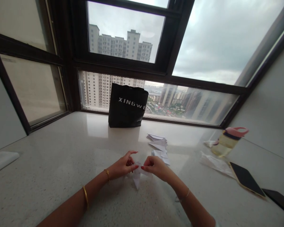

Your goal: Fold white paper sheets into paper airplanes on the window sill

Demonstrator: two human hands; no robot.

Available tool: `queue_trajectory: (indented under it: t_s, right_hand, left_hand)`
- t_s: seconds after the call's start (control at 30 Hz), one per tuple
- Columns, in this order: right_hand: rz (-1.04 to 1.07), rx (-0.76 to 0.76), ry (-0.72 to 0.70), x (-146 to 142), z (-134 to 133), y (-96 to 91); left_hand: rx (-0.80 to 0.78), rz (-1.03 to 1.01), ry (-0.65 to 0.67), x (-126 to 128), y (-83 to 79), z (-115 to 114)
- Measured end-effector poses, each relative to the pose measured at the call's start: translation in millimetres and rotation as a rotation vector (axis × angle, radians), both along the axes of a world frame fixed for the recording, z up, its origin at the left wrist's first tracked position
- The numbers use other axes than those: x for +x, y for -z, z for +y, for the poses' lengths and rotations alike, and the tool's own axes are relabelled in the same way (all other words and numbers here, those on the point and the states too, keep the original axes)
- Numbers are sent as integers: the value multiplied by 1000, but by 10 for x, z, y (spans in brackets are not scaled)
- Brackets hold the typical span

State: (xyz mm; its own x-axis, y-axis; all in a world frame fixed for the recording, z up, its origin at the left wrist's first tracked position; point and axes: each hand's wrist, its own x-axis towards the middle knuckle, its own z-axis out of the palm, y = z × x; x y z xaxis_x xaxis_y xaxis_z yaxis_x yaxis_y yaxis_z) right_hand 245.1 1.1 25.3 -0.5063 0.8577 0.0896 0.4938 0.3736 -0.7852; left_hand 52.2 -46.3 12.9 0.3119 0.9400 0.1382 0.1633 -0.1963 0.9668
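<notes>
Between my two hands is a small piece of folded white paper (137, 180), held just above the stone counter with one pointed flap hanging down. My left hand (125, 165) pinches its left side between thumb and a curled finger, while the index finger stretches out above. On the other side, my right hand (156, 167) grips the paper's upper right edge with thumb and bent fingers. Just beyond my right hand lie several folded white paper pieces (158, 145) in a loose row. The paper's finer folds are too blurred to make out.
A black bag (127, 107) with white lettering stands upright by the window. To the right are a bottle with a pink lid (229, 142), a crumpled clear wrapper (216, 164), a phone (247, 179) and a dark flat object (279, 200). A white slab (3, 160) sits far left.
</notes>
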Motion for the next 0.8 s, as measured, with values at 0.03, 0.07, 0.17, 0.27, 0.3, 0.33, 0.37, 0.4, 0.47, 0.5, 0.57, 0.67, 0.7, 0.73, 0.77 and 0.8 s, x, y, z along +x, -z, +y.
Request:
queue_trajectory:
  t_s: [0.03, 0.07, 0.17, 0.27, 0.3, 0.33, 0.37, 0.4, 0.47, 0.5, 0.57, 0.67, 0.7, 0.73, 0.77, 0.8]
  right_hand:
    - [-17, -22, 20, 91, -26, 25]
    - [-38, -36, 45, 190, -49, 57]
    - [-114, -49, 157, 509, -80, 161]
    - [-178, -68, 276, 785, -64, 241]
    - [-187, -69, 310, 853, -55, 260]
    - [-190, -65, 339, 905, -47, 276]
    - [-189, -54, 364, 942, -40, 289]
    - [-188, -39, 384, 966, -36, 300]
    - [-199, -7, 416, 980, -32, 315]
    - [-213, 8, 431, 975, -32, 319]
    - [-247, 36, 453, 958, -31, 321]
    - [-302, 62, 468, 933, -30, 317]
    - [-319, 68, 469, 928, -31, 316]
    - [-337, 73, 472, 924, -34, 316]
    - [-356, 76, 477, 920, -37, 316]
    - [-372, 79, 482, 917, -42, 317]
  left_hand:
    - [13, 25, -14, 12, -4, -3]
    - [29, 48, -36, 21, -8, -3]
    - [49, 89, -96, 19, -10, 16]
    - [35, 92, -131, -2, 10, 48]
    - [31, 87, -136, -9, 19, 56]
    - [29, 83, -139, -15, 28, 64]
    - [28, 79, -141, -19, 34, 69]
    - [27, 79, -145, -22, 38, 72]
    - [18, 81, -147, -25, 37, 75]
    - [9, 78, -144, -26, 33, 76]
    - [-16, 51, -137, -27, 26, 78]
    - [-49, -5, -136, -30, 31, 90]
    - [-57, -20, -138, -32, 38, 97]
    - [-64, -31, -139, -33, 48, 104]
    - [-72, -42, -140, -34, 59, 112]
    - [-82, -57, -142, -35, 70, 120]
